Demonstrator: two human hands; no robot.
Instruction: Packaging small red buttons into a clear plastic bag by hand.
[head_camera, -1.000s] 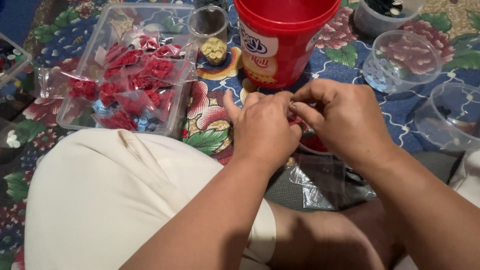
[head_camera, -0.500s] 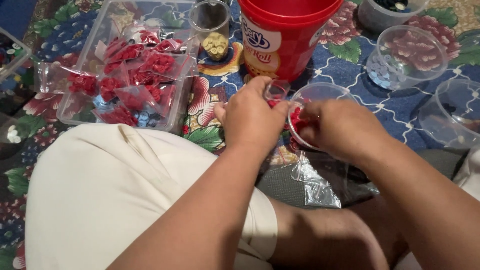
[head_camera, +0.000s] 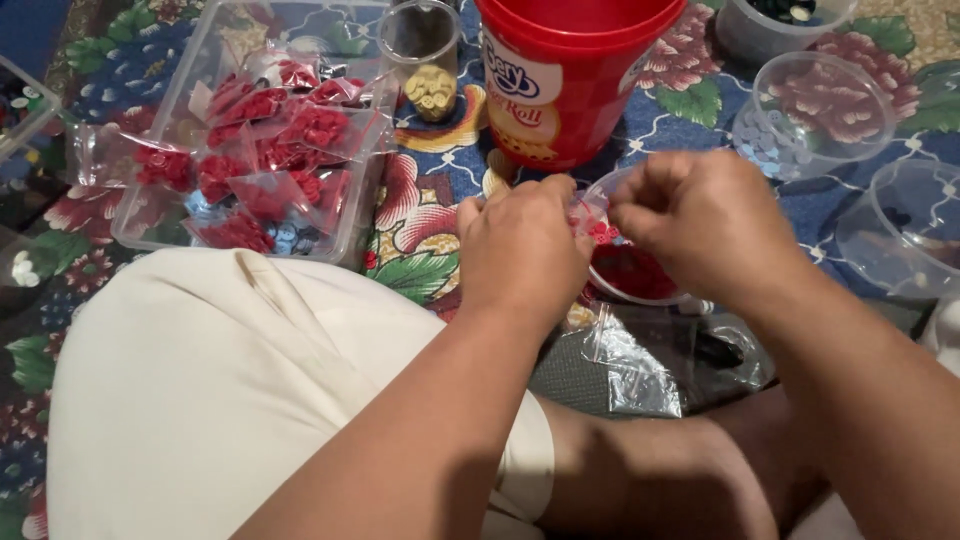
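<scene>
My left hand (head_camera: 522, 245) and my right hand (head_camera: 700, 222) meet over a small clear round cup (head_camera: 640, 275) with red pieces in it. Between the fingertips of both hands is a small clear plastic bag with red buttons (head_camera: 597, 226). The fingers of both hands are pinched on the bag, and its lower part is hidden behind my left hand. A red bucket (head_camera: 570, 80) stands just beyond my hands.
A clear tray (head_camera: 175, 120) at the left holds several small bags of red buttons. Empty clear bags (head_camera: 640, 370) lie by my knee. Clear round containers (head_camera: 815, 110) stand at the right, on a flowered cloth (head_camera: 420, 215). A small jar (head_camera: 425, 60) holds yellowish pieces.
Both hands shifted slightly right and down over the clear cup, then came back together; the small bag of red buttons now shows between the fingertips.
</scene>
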